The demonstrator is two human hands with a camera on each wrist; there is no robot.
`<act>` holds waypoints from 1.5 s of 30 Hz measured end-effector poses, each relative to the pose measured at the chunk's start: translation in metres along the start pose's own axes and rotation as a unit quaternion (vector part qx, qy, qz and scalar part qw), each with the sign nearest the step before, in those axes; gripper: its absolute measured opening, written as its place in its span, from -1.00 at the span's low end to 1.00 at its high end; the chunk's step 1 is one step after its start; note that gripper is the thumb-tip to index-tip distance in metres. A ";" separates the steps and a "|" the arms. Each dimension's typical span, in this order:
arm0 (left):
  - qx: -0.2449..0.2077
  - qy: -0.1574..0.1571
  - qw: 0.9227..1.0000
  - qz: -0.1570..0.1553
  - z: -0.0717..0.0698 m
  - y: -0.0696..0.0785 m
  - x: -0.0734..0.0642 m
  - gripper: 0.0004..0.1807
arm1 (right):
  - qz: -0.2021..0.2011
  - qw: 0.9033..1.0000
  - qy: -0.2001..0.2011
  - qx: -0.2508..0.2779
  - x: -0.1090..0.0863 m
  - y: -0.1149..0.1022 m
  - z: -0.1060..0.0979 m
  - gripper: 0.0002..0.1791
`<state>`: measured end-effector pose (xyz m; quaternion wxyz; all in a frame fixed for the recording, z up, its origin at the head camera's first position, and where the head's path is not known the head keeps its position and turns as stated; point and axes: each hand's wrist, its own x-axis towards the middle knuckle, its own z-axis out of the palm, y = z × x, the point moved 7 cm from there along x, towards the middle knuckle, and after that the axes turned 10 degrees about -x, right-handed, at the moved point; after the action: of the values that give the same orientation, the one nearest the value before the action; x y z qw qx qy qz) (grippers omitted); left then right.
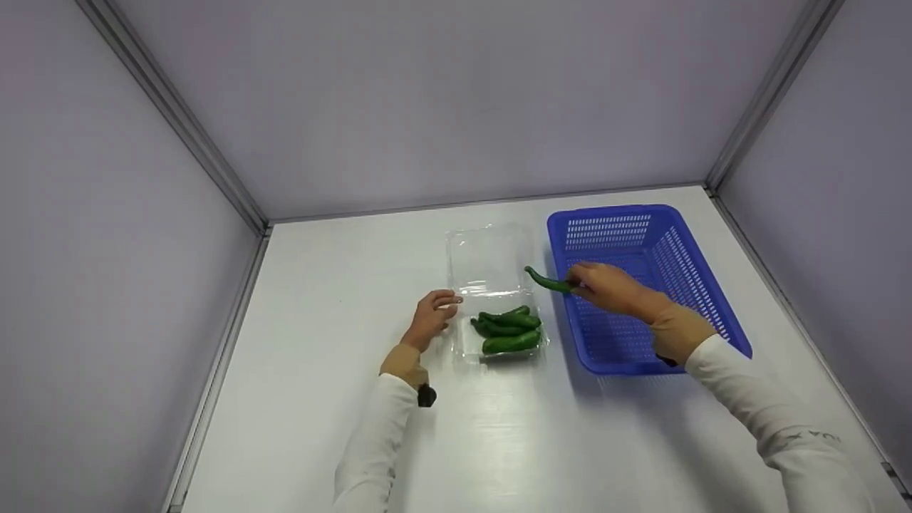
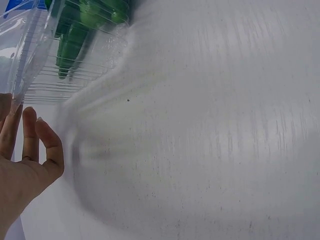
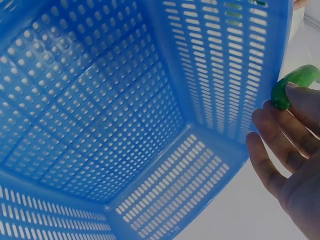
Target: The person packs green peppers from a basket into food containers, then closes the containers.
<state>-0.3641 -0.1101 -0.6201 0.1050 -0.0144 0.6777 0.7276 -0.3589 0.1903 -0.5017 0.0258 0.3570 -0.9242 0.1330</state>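
My right hand (image 1: 605, 285) pinches a slender, curved green chili pepper (image 1: 545, 280) by one end, above the near-left rim of the blue basket (image 1: 584, 353). Its other end points left toward the clear plastic clamshell box (image 1: 490, 260). In the right wrist view the thumb presses the pepper (image 3: 300, 77) against the fingers. My left hand (image 1: 431, 317) is at the clamshell's left side, its fingertips right at the edge by the hinge and the thumb apart from it. Several green peppers (image 1: 509, 343) lie together in the clamshell's near half; its lid stands open on the far side.
The perforated blue basket (image 3: 235, 130) stands on the white table (image 1: 328, 299), close to the right of the clamshell. Pale panels (image 1: 491, 107) with metal corner posts (image 1: 214, 164) enclose the table at the back and both sides.
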 end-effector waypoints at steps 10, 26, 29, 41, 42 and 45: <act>-0.006 0.001 1.000 0.000 0.000 -0.001 0.001 -0.59 | -0.041 0.998 0.033 -0.032 0.005 -0.021 0.003 -0.82; -0.005 -0.002 1.000 0.004 0.004 0.001 0.001 -0.59 | -0.096 0.991 -0.039 -0.083 0.018 -0.064 0.029 -0.85; -0.015 -0.007 1.000 0.000 0.005 0.000 0.002 -0.59 | -0.110 0.988 -0.057 -0.087 0.021 -0.070 0.036 -0.86; -0.033 -0.011 0.999 0.006 0.003 -0.001 0.002 -0.59 | -0.125 0.986 -0.099 -0.055 0.031 -0.085 0.049 -0.85; -0.033 -0.012 0.999 0.008 0.003 -0.001 0.001 -0.59 | -0.124 0.986 -0.095 -0.053 0.032 -0.085 0.048 -0.83; -0.031 -0.017 0.999 0.014 0.003 0.001 0.001 -0.60 | -0.126 0.990 -0.051 -0.044 0.035 -0.084 0.037 -0.81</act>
<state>-0.3646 -0.1074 -0.6191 0.1059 0.0037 0.6530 0.7500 -0.3274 0.0976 -0.5130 0.0108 0.4750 -0.8771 0.0701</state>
